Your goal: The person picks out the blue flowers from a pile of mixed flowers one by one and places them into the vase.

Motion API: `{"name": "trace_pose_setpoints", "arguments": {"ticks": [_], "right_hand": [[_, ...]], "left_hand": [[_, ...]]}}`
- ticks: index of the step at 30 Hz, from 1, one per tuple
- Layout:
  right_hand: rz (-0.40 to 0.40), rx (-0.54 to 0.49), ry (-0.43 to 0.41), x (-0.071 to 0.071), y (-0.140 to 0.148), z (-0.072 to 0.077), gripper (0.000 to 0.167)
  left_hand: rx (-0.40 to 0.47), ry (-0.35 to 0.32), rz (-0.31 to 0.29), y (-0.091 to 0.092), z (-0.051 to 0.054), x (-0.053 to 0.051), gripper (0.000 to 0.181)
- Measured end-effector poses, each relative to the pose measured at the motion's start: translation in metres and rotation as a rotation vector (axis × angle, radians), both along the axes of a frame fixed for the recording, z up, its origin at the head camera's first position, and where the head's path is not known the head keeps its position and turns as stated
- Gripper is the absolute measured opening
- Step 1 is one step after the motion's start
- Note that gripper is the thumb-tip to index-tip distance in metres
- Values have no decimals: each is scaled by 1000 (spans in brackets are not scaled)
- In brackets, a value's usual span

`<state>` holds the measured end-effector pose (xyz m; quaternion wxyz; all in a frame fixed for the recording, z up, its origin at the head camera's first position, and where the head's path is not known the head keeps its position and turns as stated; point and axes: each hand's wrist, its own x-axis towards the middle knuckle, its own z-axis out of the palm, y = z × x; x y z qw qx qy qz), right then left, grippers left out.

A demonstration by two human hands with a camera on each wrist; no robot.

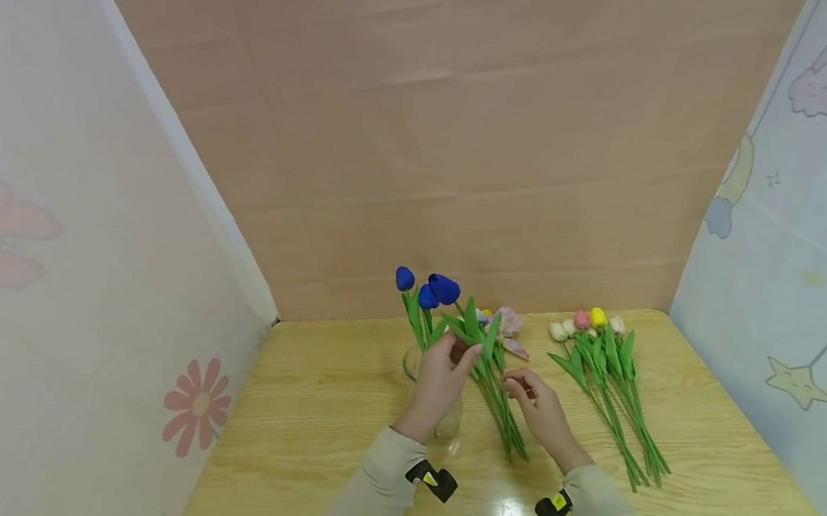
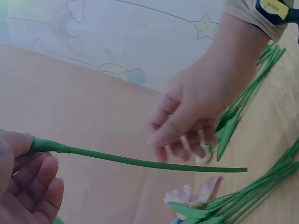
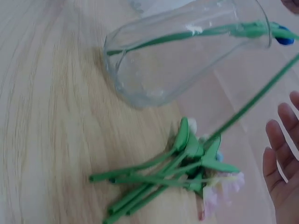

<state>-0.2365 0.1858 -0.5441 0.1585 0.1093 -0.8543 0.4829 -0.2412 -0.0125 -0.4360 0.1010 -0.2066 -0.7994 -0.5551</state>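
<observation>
My left hand [image 1: 440, 386] pinches an artificial blue tulip [image 1: 443, 289] near its leaves. Its bare green stem [image 2: 154, 163] sticks out past the fingers, toward my right hand. Beside the stem's lower end, my right hand [image 1: 540, 414] is held with loosely bent fingers and nothing visible in them. A clear glass vase [image 3: 154, 70] stands on the table, partly hidden behind my left hand in the head view. Blue tulips [image 1: 404, 278] lean in it, their stems showing through the glass in the right wrist view.
A bunch of green-stemmed flowers [image 3: 163, 179], with a pale purple bloom [image 1: 509, 321], lies right of the vase. Farther right lie several white, pink and yellow tulips [image 1: 597, 318]. The wooden table [image 1: 314, 412] meets a brown backdrop [image 1: 464, 173] and printed side walls.
</observation>
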Motion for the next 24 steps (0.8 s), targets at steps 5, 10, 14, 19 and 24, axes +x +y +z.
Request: {"name": "trace_pose_setpoints", "arguments": {"ticks": [5,10,14,19,24], "right_hand": [[-41,5,-62,-3,17,-12,25],[-61,4,-97,-4,27,-21,28],[-71,5,-107,-3,29,-21,29],[-69,-2,-121,-4,28,-21,29],[-70,-11,-116,-5,26,-22,31]], "left_hand": [[17,68,58,-12,17,4,19],[136,168,103,-31,43,10,18],[242,273,152,-48,62,13,24],[260,455,264,-65,70,12,24],[180,499,355,-73,62,6,19]]}}
